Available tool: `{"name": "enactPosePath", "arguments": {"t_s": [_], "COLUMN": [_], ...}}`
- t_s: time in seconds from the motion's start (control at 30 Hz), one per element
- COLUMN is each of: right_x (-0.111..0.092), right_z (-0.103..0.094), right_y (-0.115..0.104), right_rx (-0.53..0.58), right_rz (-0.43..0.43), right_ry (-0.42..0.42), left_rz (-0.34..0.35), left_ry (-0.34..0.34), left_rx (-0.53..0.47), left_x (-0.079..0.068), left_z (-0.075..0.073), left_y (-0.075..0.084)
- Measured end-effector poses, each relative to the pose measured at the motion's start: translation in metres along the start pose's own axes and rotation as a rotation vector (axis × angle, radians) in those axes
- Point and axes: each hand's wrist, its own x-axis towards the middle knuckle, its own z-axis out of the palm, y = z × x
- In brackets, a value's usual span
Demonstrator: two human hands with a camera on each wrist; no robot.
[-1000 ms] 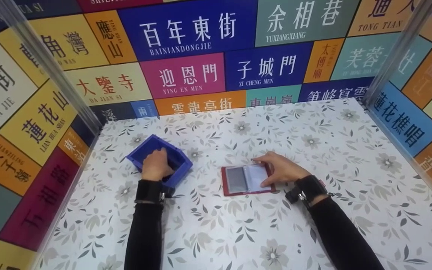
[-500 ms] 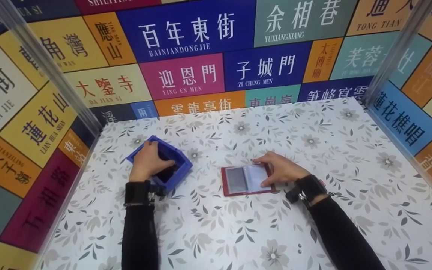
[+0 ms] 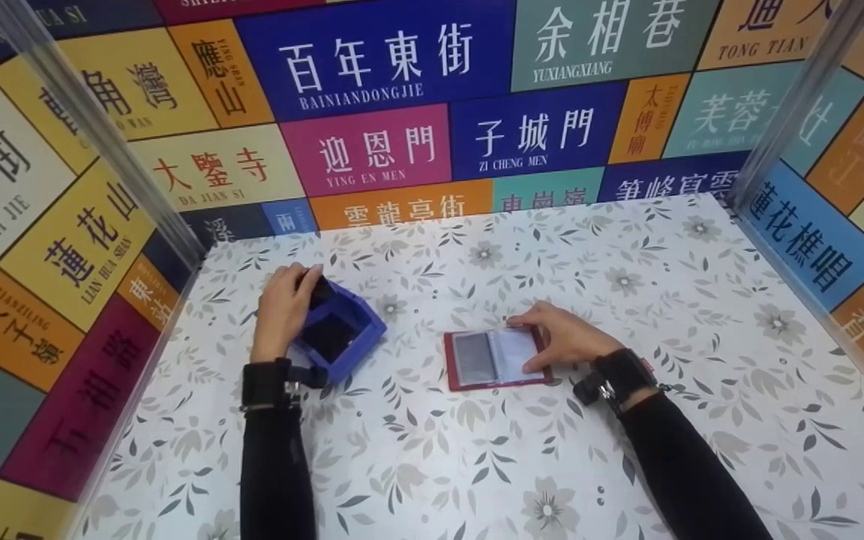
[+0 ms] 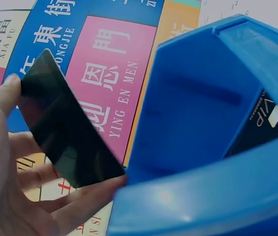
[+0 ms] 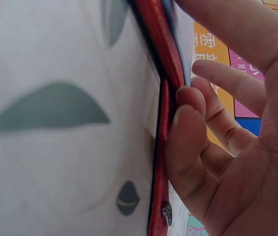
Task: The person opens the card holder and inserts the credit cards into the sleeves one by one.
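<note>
My left hand [image 3: 280, 315] pinches a dark glossy card [image 4: 70, 123] between thumb and fingertips, over the left edge of the blue bin [image 3: 357, 355]. In the left wrist view the card is tilted and free of the bin's wall. Inside the bin lies a black card [image 4: 262, 120] printed "VIP", partly hidden by the front rim. To the right, a red card holder [image 3: 475, 358] lies spread on the table, its clear sleeves showing. My right hand [image 3: 573, 335] holds its right side, thumb at the page and fingers at the far edge; the right wrist view shows fingers curled against the red cover [image 5: 162, 123].
A white floral cloth [image 3: 544, 465] covers the table. Sign-printed walls [image 3: 372, 150] enclose it at the back and both sides, with clear corner strips [image 3: 799, 112]. The bin stands near the left wall, apart from the card holder.
My left hand has come up out of the bin and moved left and away from me, with the dark card now showing in its fingers. My right hand and the card holder have stayed still.
</note>
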Motion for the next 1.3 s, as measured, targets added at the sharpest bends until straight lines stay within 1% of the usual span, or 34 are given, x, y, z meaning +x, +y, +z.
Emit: {"name": "enactPosePath", "arguments": {"t_s": [0.07,0.13,0.2,0.27,0.4,0.47,0.6,0.77,0.93,1.0,1.1,1.17,1.23,1.3], "right_x": [0.0,0.0,0.0,0.0,-0.001,-0.001,-0.002,-0.002,-0.001,-0.001,-0.001,-0.001,-0.001,-0.001], "right_z": [0.0,0.0,0.0,0.0,0.0,0.0,0.0,-0.001,-0.001,-0.001,-0.001,-0.001,-0.001,-0.001], "right_y": [0.0,0.001,0.001,0.001,0.003,0.003,0.002,0.0,-0.001,-0.002,-0.001,-0.001,-0.001,-0.002], "right_rx": [0.002,-0.001,-0.003,-0.001,0.001,0.005,0.009,-0.004,-0.01,-0.01,-0.007,-0.004,0.001,0.001], "right_rz": [-0.001,-0.003,-0.008,-0.01,-0.004,-0.004,-0.016,-0.014,0.001,0.002,0.001,0.002,0.007,0.007], "right_ry": [0.003,0.003,0.002,0.002,0.005,0.005,0.009,0.004,-0.004,-0.003,-0.006,-0.007,-0.006,-0.003], "left_rz": [0.043,0.072,0.068,0.064,0.026,-0.011,-0.089,-0.148,-0.187,-0.184,-0.169,-0.163,-0.165,-0.164], "left_ry": [0.05,0.096,0.127,0.132,0.084,0.063,0.043,-0.003,-0.063,-0.09,-0.115,-0.135,-0.161,-0.213], "left_rx": [0.036,0.049,0.021,-0.029,-0.168,-0.245,-0.448,-0.668,-0.767,-0.783,-0.828,-0.856,-0.878,-0.861], "left_x": [0.001,0.002,0.002,0.002,0.001,0.0,-0.002,-0.004,-0.003,-0.003,-0.004,-0.005,-0.008,-0.013], "left_z": [0.002,0.004,0.004,0.004,0.002,0.0,-0.004,-0.007,-0.005,-0.002,0.008,0.021,0.041,0.066], "left_y": [-0.001,-0.002,-0.002,-0.002,0.001,0.003,0.009,0.017,0.023,0.026,0.033,0.041,0.053,0.069]}}
